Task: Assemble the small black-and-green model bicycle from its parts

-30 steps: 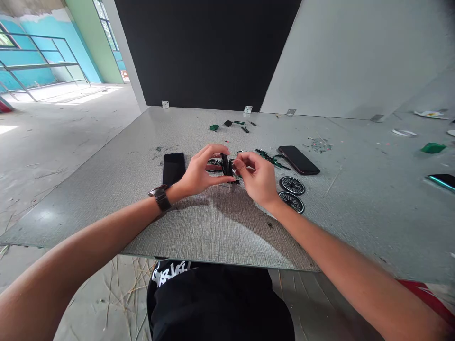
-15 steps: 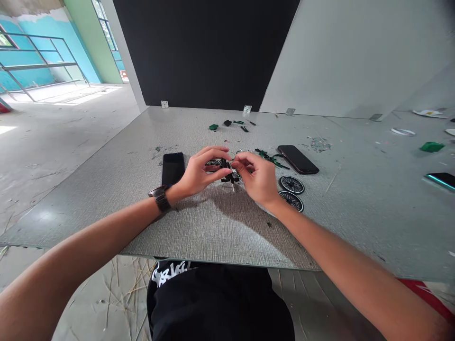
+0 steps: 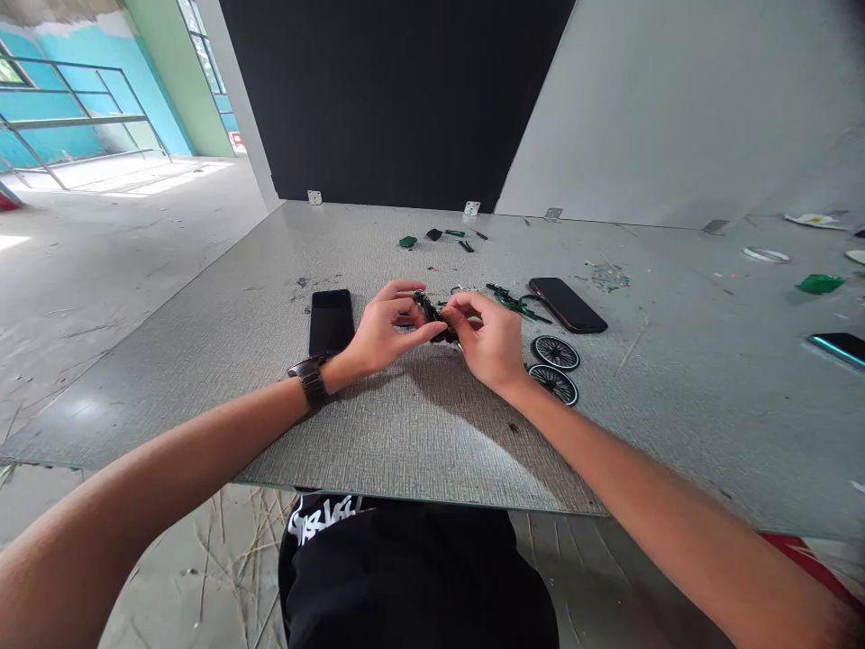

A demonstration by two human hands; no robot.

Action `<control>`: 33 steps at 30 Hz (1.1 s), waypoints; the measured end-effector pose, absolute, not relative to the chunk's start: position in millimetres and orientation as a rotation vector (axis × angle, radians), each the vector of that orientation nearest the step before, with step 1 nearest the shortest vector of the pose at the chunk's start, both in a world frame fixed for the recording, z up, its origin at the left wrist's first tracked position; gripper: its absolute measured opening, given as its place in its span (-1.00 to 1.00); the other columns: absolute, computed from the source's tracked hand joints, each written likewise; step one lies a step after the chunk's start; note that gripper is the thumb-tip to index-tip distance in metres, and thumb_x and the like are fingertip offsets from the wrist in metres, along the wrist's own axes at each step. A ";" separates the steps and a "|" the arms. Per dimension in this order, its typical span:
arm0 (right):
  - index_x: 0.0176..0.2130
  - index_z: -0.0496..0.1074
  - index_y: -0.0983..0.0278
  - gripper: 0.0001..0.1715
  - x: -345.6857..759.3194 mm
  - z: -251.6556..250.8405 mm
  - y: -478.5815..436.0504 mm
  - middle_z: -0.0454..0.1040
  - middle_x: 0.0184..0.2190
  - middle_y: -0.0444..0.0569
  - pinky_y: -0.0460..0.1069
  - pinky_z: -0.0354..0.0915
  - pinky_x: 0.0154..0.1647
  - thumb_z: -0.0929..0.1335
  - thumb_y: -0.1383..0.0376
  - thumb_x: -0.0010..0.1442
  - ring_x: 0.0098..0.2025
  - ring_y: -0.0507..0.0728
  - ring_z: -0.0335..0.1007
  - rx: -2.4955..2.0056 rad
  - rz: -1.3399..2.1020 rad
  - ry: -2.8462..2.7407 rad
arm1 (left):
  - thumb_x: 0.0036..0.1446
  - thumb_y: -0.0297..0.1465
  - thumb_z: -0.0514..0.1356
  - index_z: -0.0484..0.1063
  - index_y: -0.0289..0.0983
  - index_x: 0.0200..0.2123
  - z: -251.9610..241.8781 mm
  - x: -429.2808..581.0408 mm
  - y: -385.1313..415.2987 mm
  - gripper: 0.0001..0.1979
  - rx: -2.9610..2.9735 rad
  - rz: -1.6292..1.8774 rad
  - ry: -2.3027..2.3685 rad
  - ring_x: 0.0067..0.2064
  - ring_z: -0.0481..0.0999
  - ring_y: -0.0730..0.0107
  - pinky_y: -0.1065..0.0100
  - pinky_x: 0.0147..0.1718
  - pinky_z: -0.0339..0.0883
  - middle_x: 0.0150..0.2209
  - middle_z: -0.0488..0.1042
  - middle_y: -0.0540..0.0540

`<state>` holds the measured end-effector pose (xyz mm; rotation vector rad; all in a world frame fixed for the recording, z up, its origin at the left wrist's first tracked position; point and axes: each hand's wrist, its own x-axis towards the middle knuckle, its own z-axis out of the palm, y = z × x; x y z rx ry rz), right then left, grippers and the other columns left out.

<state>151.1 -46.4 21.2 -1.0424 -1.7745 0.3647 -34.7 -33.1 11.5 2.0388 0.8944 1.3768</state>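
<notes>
My left grip (image 3: 382, 333) and right grip (image 3: 496, 347) both grasp the black part (image 3: 428, 308) at the desk's (image 3: 365, 442) middle. Upright a second ago, it now slants, far end leaning left.

leftmost black phone (image 3: 331, 322), upright black panel (image 3: 405, 99), metal railing (image 3: 74, 120)

Between my left hand (image 3: 386, 330) and right hand (image 3: 492, 342) I hold a small, mostly black part (image 3: 428, 311) with a few shiny spots. It slants, its upper end leaning left, its lower end at my right fingertips. My fingers cover some of it, so I can't tell whether it touches the table (image 3: 378, 442).
</notes>
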 end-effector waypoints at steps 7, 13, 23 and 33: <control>-0.28 0.47 0.18 -0.69 156.3 16.8 -37.9 0.53 -0.38 -0.06 0.03 0.30 -0.30 0.30 0.06 0.38 -0.39 0.10 0.38 -1.053 0.203 -1.887 | 0.23 -0.24 0.24 0.50 -0.24 -0.55 1.3 -29.5 -27.8 -0.67 2.043 1.362 1.167 0.00 0.50 0.16 0.03 0.01 0.43 -0.20 0.54 -0.18; -0.25 0.47 0.17 -0.76 160.0 14.0 -31.8 0.57 -0.31 -0.04 0.05 0.29 -0.22 0.28 0.15 0.40 -0.29 0.14 0.44 -1.051 0.122 -1.953 | 0.22 -0.20 0.25 0.50 -0.17 -0.57 -2.8 -26.6 -25.3 -0.67 2.002 1.362 1.254 -0.10 0.49 0.13 -0.02 -0.03 0.42 -0.50 0.50 -0.07; -0.24 0.47 0.21 -0.75 155.3 13.6 -32.0 0.58 -0.31 -0.01 0.02 0.26 -0.24 0.26 0.19 0.42 -0.26 0.15 0.47 -1.067 -0.115 -2.070 | 0.23 -0.51 0.20 0.38 -0.30 -0.33 1.1 -19.2 -31.1 -0.94 1.176 1.131 0.942 -0.30 0.64 0.35 0.16 -0.17 0.58 -0.35 0.61 -0.12; -0.23 0.50 0.23 -0.83 155.8 17.0 -30.0 0.60 -0.32 -0.05 -0.02 0.28 -0.27 0.31 0.30 0.38 -0.28 0.11 0.51 -1.033 -0.175 -2.117 | 0.29 -0.55 0.12 0.29 -0.31 -0.37 14.1 -14.9 -39.9 -0.85 1.075 1.113 1.028 -0.35 0.65 0.32 0.19 -0.26 0.59 -0.41 0.59 -0.12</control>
